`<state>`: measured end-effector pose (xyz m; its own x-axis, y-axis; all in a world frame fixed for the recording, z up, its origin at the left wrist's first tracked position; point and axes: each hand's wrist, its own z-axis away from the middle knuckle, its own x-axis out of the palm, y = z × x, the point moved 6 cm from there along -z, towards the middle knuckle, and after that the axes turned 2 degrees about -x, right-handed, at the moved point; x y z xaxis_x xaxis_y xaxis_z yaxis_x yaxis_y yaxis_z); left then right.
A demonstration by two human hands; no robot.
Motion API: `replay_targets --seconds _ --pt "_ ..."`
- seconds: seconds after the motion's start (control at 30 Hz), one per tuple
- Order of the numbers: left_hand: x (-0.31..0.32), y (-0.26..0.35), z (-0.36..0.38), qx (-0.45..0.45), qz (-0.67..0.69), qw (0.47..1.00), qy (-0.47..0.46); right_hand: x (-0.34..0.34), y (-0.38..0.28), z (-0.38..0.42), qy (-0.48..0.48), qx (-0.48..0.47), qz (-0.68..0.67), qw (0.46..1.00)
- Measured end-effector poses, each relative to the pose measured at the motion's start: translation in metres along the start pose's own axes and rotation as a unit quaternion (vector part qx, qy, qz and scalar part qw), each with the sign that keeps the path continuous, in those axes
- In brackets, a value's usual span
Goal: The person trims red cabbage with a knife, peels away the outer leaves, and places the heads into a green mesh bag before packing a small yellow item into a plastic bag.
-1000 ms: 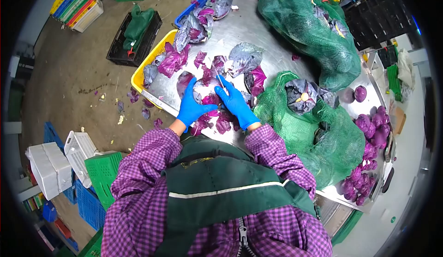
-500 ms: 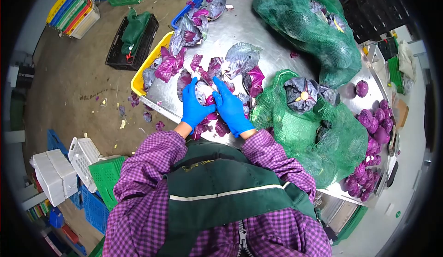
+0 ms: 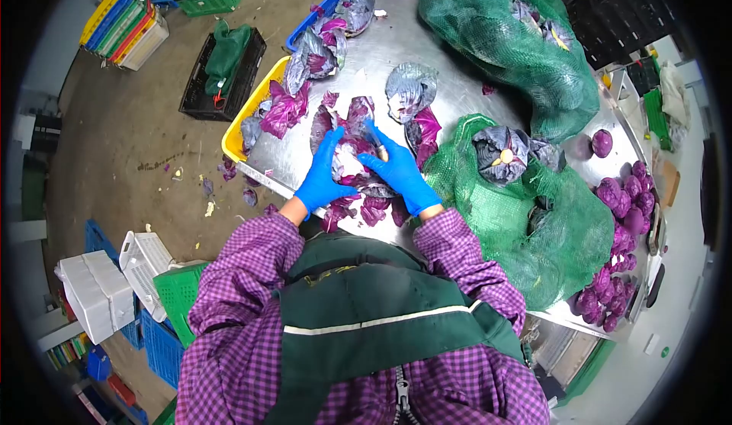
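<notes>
Both my hands wear blue gloves over a pile of loose purple cabbage leaves (image 3: 351,167) on the metal table (image 3: 366,70). My left hand (image 3: 323,173) lies along the pile's left side, its fingers apart. On the right side of the pile, my right hand (image 3: 399,172) has its fingers spread, touching or just above the leaves. A grey-purple outer leaf (image 3: 411,89) lies beyond my right hand. To the right, a trimmed-looking dark cabbage (image 3: 500,155) rests on an open green net bag (image 3: 488,211).
A yellow crate (image 3: 238,136) and a blue crate (image 3: 328,5) with leaves stand at the table's left edge. A full green net bag (image 3: 503,51) lies at the back. Several purple cabbages (image 3: 623,224) sit at the right edge. A black crate (image 3: 200,82) is on the floor.
My hands have moved apart, the right one shifting right. Leaves between them are more exposed and gathered closer together, and the large grey-purple leaf has shifted slightly right.
</notes>
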<state>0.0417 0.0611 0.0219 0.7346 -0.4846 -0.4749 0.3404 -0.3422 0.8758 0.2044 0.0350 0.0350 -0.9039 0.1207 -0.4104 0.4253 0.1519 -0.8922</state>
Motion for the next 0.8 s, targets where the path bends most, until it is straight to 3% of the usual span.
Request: replay_targets --seconds 0.03,0.1,0.13,0.2,0.23,0.4,0.47,0.5,0.57,0.6,0.73,0.8 --pt "-0.005 -0.001 0.002 -0.01 -0.006 1.0 0.012 -0.001 0.004 0.0 -0.001 0.001 0.0 1.0" --pt "-0.009 -0.016 0.012 -0.068 -0.023 0.996 0.052 0.0 0.004 -0.005 -0.094 0.092 0.101 0.986" --pt "-0.004 -0.019 0.017 -0.067 -0.023 0.996 0.052 -0.004 -0.002 -0.009 -0.069 0.104 0.15 0.981" --pt "-0.001 -0.022 0.023 -0.209 0.153 0.962 0.087 -0.001 -0.004 -0.01 -0.094 0.125 0.196 0.968" --pt "-0.001 -0.016 0.021 -0.21 0.152 0.962 0.089 0.002 -0.001 -0.009 -0.121 0.146 0.243 0.951" --pt "0.008 -0.017 0.008 -0.214 0.128 0.96 0.131 -0.001 0.033 0.007 -0.031 0.144 0.221 0.964" --pt "0.007 -0.02 0.002 -0.205 0.122 0.963 0.129 -0.004 0.043 0.011 -0.026 0.138 0.054 0.989" --pt "0.008 -0.019 0.003 -0.194 0.122 0.966 0.12 -0.005 0.041 0.014 -0.027 0.141 0.052 0.988" --pt "0.011 -0.018 0.003 -0.17 0.124 0.972 0.101 -0.014 0.017 0.015 -0.041 0.072 0.104 0.991" --pt "0.011 -0.023 0.001 -0.14 0.083 0.982 0.092 -0.014 0.009 0.014 -0.14 0.112 0.13 0.975" --pt "0.013 -0.024 0.001 -0.125 0.052 0.988 0.071 -0.009 0.002 0.009 -0.171 0.006 0.15 0.974" --pt "0.014 -0.024 0.004 -0.123 0.032 0.989 0.077 -0.006 -0.006 0.005 -0.168 0.018 0.17 0.971"
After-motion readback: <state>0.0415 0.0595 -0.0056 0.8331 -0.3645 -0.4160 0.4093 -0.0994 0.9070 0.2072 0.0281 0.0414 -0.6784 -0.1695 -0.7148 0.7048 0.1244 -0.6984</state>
